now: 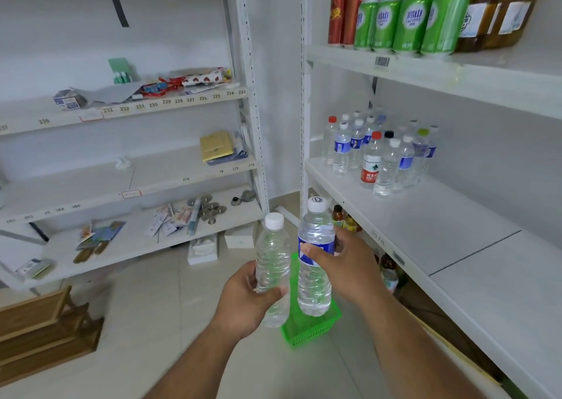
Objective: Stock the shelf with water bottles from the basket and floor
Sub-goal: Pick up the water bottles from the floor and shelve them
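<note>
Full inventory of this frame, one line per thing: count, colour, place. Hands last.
Clear plastic water bottle without label: one, white cap, in left hand.
Clear plastic water bottle with blue label: one, white cap, in right hand.
Green plastic basket: one, on floor below the hands.
Shelved water bottles: a cluster, exact count unclear, mostly clear with white caps, two red caps, right middle shelf.
White metal shelf board: one, right, mostly bare.
Green drink cans: about four, right top shelf.
Red drink cans: about three, behind the green ones.
Amber bottles: a few, top shelf right.
Left white rack: one, holding mixed small goods.
Left hand: grips the unlabelled bottle.
Right hand: grips the blue-label bottle.
</note>
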A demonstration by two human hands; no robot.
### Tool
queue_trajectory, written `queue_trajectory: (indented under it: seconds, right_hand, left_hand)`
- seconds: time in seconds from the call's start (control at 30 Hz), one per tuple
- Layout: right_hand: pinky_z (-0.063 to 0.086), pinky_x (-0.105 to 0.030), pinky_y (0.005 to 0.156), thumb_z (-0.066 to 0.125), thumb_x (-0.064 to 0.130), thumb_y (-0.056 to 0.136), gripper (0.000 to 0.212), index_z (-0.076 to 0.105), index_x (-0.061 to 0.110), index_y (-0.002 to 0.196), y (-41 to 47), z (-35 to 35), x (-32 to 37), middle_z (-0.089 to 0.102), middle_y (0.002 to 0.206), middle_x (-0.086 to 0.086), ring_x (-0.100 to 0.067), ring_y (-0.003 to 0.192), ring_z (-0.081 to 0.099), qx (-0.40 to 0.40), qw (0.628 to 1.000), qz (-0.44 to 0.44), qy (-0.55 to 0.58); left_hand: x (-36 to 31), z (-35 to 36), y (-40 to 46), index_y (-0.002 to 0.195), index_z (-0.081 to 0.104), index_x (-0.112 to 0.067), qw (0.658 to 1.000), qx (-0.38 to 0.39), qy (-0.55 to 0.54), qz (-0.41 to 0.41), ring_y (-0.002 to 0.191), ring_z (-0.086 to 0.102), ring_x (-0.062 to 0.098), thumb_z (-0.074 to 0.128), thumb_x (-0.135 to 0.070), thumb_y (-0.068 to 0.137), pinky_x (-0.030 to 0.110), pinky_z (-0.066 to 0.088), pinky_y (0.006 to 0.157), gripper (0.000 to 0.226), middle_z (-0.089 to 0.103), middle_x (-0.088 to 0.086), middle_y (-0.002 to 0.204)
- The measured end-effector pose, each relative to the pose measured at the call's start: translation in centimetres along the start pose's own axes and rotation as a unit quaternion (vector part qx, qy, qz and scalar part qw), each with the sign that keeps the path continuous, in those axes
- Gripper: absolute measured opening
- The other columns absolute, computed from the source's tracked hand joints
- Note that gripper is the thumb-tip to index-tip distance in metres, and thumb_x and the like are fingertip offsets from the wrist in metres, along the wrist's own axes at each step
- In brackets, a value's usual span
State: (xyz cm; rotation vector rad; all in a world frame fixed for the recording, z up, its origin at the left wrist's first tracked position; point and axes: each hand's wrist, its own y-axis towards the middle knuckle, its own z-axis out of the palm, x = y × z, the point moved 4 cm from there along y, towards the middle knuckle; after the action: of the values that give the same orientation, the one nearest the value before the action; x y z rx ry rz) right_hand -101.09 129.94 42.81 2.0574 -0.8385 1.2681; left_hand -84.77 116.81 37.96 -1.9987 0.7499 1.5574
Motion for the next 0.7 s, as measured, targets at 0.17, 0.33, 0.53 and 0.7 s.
queue_trajectory:
  seconds: [0.17,0.33,0.53,0.7]
  right_hand:
    - [0.053,-0.022,0.075,0.075,0.051,0.073,0.032,0.066,0.044,0.103,3.7,1.7,-0.2,0.071,0.096,0.023,0.005,0.087,0.066,-0.015,1.000,0.005,-0.009]
    - [0.049,-0.019,0.075,0.076,0.047,0.077,0.033,0.066,0.042,0.108,7.7,4.1,0.6,0.071,0.099,0.020,0.004,0.090,0.064,-0.044,0.999,0.017,-0.020]
    - [0.047,-0.021,0.075,0.078,0.043,0.078,0.030,0.069,0.040,0.107,11.7,8.4,2.4,0.071,0.098,0.021,0.004,0.090,0.063,-0.112,0.993,0.034,-0.019]
    - [0.046,-0.019,0.072,0.079,0.038,0.079,0.034,0.069,0.035,0.111,14.2,10.7,3.4,0.072,0.096,0.020,0.003,0.085,0.064,-0.155,0.987,0.040,-0.035]
  left_hand:
    - [0.1,-1.0,4.9,0.106,0.068,-0.021,1.000,0.020,-0.006,0.012,0.087,0.071,0.005,0.082,-0.004,0.075,0.010,0.050,0.067,0.038,0.076,-0.010,0.095]
    - [0.4,-3.4,10.8,0.105,0.068,-0.024,0.998,0.055,-0.004,0.020,0.089,0.070,0.004,0.082,-0.011,0.076,0.014,0.052,0.072,0.036,0.076,-0.011,0.096]
    - [0.8,-7.6,18.6,0.103,0.068,-0.028,0.992,0.112,0.015,0.049,0.083,0.069,-0.002,0.083,-0.016,0.076,0.006,0.048,0.064,0.033,0.076,-0.015,0.092]
    - [1.3,-9.6,24.0,0.105,0.066,-0.032,0.984,0.159,0.036,0.066,0.086,0.068,-0.006,0.084,-0.023,0.074,0.008,0.050,0.068,0.037,0.074,-0.020,0.096]
